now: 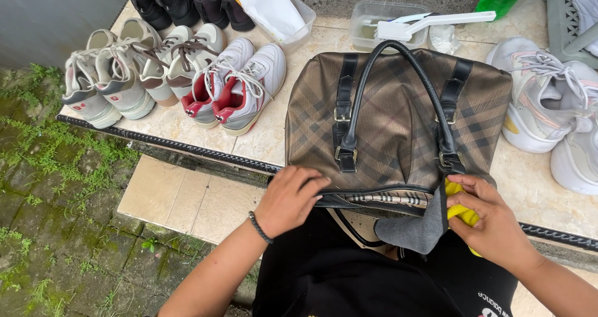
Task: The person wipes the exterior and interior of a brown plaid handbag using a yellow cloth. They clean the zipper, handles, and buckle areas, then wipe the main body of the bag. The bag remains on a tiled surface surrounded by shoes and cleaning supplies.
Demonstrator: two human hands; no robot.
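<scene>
We see a brown checked bag with black straps lying on the tiled ledge, zip open. Our left hand presses its edge at seven o'clock, fingers bent; our right hand, at five o'clock, pinches a yellow-grey cloth.

Matt woven-cloth bag with glossy leather handles, metal buckles.

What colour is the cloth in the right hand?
Yellow and grey cloth, held by the right hand; head view.
</scene>
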